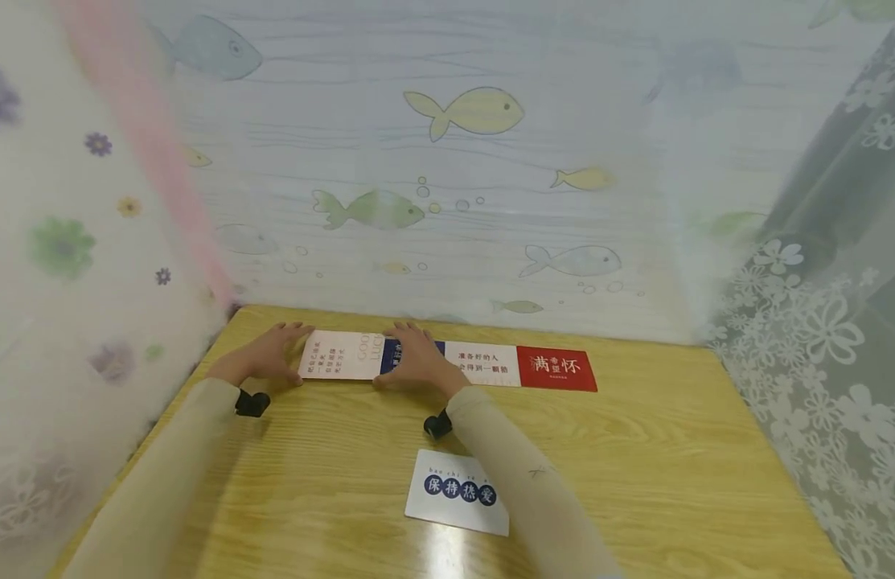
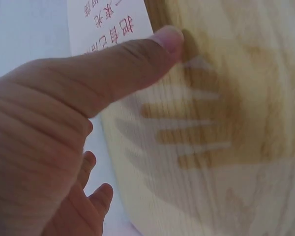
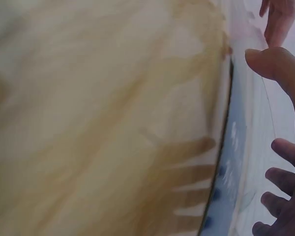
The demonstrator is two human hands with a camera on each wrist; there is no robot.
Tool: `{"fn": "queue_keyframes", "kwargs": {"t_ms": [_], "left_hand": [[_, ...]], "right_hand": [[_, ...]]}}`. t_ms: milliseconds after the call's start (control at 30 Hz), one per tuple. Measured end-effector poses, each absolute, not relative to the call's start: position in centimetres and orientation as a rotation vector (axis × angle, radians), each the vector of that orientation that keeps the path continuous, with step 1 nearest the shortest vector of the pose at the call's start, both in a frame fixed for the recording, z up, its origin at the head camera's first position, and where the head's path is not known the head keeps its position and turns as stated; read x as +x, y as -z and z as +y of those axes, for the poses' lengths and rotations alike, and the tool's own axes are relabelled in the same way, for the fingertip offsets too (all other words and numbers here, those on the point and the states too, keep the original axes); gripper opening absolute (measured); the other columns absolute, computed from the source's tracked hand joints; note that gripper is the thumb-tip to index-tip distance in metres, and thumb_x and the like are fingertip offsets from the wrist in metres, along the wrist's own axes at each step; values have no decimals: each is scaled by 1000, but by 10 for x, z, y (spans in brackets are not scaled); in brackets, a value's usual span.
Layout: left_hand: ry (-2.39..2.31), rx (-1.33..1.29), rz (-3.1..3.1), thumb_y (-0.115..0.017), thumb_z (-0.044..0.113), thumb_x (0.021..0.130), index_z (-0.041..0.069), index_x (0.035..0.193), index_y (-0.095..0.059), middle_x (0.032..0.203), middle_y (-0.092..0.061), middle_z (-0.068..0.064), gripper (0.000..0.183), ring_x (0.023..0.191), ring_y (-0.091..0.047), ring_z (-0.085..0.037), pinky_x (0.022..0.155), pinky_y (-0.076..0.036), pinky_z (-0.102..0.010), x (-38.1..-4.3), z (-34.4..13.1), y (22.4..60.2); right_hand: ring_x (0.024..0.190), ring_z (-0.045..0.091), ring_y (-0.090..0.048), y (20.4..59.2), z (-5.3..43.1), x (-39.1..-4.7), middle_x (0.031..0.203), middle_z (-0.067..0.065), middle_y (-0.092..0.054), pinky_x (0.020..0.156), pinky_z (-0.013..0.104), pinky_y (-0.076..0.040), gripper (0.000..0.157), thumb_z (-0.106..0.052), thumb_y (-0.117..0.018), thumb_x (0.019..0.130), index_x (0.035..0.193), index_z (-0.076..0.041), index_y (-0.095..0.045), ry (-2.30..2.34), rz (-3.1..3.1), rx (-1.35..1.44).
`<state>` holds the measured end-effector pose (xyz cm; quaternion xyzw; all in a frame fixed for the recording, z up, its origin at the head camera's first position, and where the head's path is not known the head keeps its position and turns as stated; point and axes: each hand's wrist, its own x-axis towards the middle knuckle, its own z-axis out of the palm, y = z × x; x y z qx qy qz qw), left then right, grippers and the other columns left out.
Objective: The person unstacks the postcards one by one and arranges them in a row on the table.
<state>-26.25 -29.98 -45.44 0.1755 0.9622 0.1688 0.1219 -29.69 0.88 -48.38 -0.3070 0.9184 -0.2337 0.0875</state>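
Note:
Several printed cards lie in a row along the back of the wooden table: a pale card with red writing, a dark blue card, another pale card and a red card. At the row's left end is my left hand, its thumb straight beside the pale card's corner. My right hand spans the blue card from above, covering most of it. Its thumb and fingers are spread apart in the right wrist view.
A white card with blue circles lies nearer the front, partly behind the right sleeve. Fish-patterned sheeting rises behind the wooden table. A flowered lace curtain hangs on the right, and flowered sheeting borders the left.

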Motion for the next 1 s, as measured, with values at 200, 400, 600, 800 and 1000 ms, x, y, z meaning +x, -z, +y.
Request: {"fn": "queue_keyframes", "kwargs": {"t_ms": [200,400,600,800,1000], "left_hand": [[-437,452,2782,-89,15,75,-4,157,-30,159,-22,-38,102,142,-16,-64,109,-27,-78,-275,-305,455],[-498,436,2781,-89,7,72,-5,155,-32,156,-30,-37,101,142,-27,-60,113,-29,-72,-279,-305,455],[-589,339,2679,-87,4,74,-3,158,-28,160,-24,-36,103,144,-22,-59,113,-29,-72,-277,-311,451],[-695,259,2585,-87,6,74,-1,159,-27,162,-18,-34,104,148,-14,-56,117,-23,-71,-277,-316,450],[-671,260,2557,-86,8,76,-2,159,-25,164,-9,-34,103,149,-6,-57,117,-22,-71,-279,-320,448]], "right_hand": [[156,32,-19,484,-4,-308,168,9,-27,127,58,-13,96,-59,-81,78,156,-20,-42,624,2737,-892],[157,32,-15,490,-9,-311,167,7,-28,127,57,-11,93,-58,-81,79,156,-22,-43,618,2727,-866],[157,35,-12,494,-12,-309,168,7,-27,127,57,-10,92,-56,-80,80,156,-20,-43,662,2685,-881],[157,36,-12,495,-15,-311,169,8,-24,127,58,-10,92,-55,-80,81,157,-20,-41,661,2672,-882],[158,33,-5,501,-17,-314,171,9,-16,128,56,-6,93,-57,-77,82,159,-23,-38,644,2653,-873]]}}
